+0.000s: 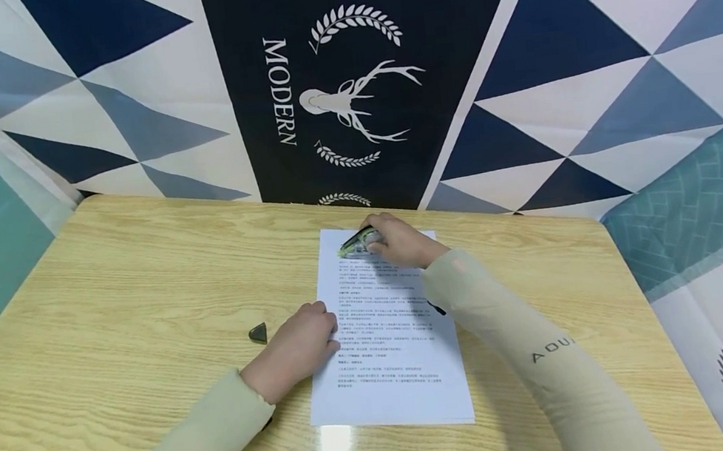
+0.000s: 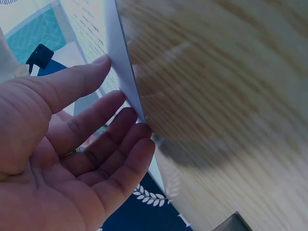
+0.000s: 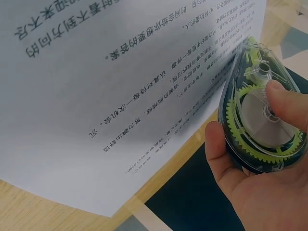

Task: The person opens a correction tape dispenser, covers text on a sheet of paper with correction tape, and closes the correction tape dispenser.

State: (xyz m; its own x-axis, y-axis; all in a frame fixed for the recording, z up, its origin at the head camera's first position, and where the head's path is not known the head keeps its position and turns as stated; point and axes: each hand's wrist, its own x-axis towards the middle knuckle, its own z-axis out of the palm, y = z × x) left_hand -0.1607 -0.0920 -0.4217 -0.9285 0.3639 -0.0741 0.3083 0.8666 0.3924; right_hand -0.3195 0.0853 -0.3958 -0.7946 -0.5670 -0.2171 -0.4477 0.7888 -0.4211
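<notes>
A printed sheet of paper (image 1: 387,394) lies on the wooden table, with a second edge showing along its bottom. My right hand (image 1: 400,242) is at its upper part and grips a clear correction tape dispenser (image 1: 358,244) with green gears. In the right wrist view the thumb presses on the dispenser (image 3: 262,115), its tip at the printed lines of the paper (image 3: 72,159). My left hand (image 1: 298,346) rests at the paper's left edge; in the left wrist view that hand (image 2: 82,139) has its fingertips against the edge, fingers slightly bent.
A small dark cap-like piece (image 1: 258,333) lies on the table (image 1: 143,302) left of my left hand. A patterned cloth (image 1: 344,71) with a deer head stands behind the table's far edge.
</notes>
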